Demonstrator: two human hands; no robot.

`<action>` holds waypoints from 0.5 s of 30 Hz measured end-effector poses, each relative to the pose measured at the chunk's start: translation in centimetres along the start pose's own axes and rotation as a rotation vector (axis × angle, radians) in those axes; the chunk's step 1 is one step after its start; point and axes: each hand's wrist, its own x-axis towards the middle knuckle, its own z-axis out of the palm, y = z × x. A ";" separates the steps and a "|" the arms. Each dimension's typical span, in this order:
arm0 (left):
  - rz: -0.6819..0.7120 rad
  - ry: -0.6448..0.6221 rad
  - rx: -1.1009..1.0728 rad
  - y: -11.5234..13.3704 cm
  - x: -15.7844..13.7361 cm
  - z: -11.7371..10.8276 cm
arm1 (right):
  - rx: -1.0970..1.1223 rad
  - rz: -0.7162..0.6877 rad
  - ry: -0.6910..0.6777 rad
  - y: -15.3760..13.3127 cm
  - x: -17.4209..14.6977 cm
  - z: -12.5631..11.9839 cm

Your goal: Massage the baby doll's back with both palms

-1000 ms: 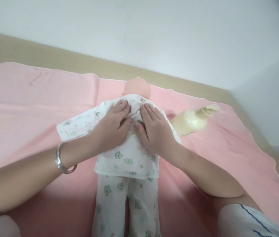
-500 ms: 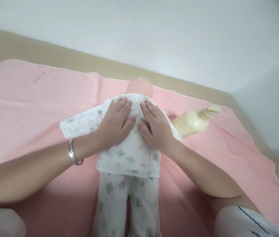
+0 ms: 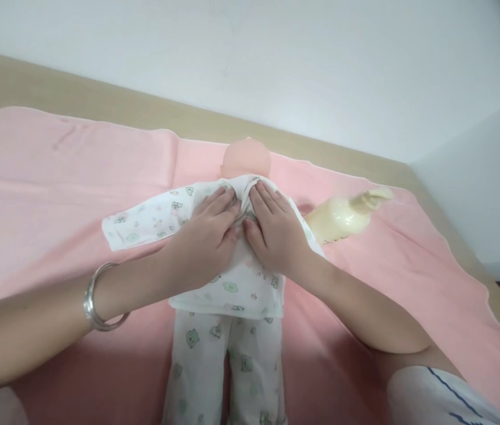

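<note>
A baby doll lies on the pink blanket, dressed in a white top (image 3: 254, 295) and white trousers (image 3: 192, 366) with small green animal prints. Only a smooth, round part of the doll's head (image 3: 247, 157) shows beyond the collar; no face is visible. My left hand (image 3: 208, 236) rests on the upper torso, fingers stretched out and pointing towards the collar. Beside it my right hand (image 3: 276, 227) lies flat, its fingers also extended. Between the two hands the cloth is pushed up into a fold. A silver bangle (image 3: 94, 298) sits on my left forearm.
A pale yellow pump bottle (image 3: 340, 218) lies on its side to the right of the doll. The pink blanket (image 3: 77, 171) covers most of a tan surface (image 3: 99, 88), whose far edge meets a white wall (image 3: 276, 65).
My left hand has turned and pushed inward to the right, bunching the top's cloth against my right hand. The bangle has slid down my left forearm. The right hand has barely moved.
</note>
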 end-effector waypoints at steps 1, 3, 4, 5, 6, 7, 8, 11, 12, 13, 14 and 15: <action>-0.020 -0.005 -0.023 -0.1 0.2 0.0 | -0.019 0.004 -0.006 -0.4 -0.2 -0.2; -0.062 -0.007 -0.072 -0.5 0.6 0.0 | -0.052 0.001 -0.005 -1.1 -0.7 -0.5; -0.077 -0.001 -0.096 -0.7 0.9 -0.1 | -0.064 -0.012 0.002 -1.5 -0.9 -0.7; -0.083 0.013 -0.117 -0.9 1.2 -0.2 | -0.074 -0.032 0.009 -1.8 -1.2 -0.9; -0.076 0.030 -0.135 -1.2 1.5 -0.3 | -0.083 -0.055 0.018 -2.1 -1.4 -1.0; -0.057 0.052 -0.148 -1.4 1.8 -0.3 | -0.089 -0.077 0.025 -2.3 -1.6 -1.2; -0.032 0.077 -0.155 -1.7 2.1 -0.3 | -0.093 -0.097 0.031 -2.4 -1.7 -1.3; 0.029 0.134 -0.118 -2.4 2.6 -0.1 | -0.092 -0.122 0.043 -2.3 -1.7 -1.6; 0.035 0.145 -0.087 -2.6 2.7 0.1 | -0.089 -0.119 0.043 -2.2 -1.6 -1.6; 0.037 0.151 -0.052 -2.7 2.6 0.3 | -0.086 -0.112 0.034 -2.0 -1.4 -1.7; 0.036 0.154 -0.016 -2.7 2.5 0.5 | -0.082 -0.100 0.017 -1.9 -1.3 -1.7; 0.033 0.153 0.017 -2.7 2.3 0.7 | -0.076 -0.083 -0.006 -1.8 -1.1 -1.8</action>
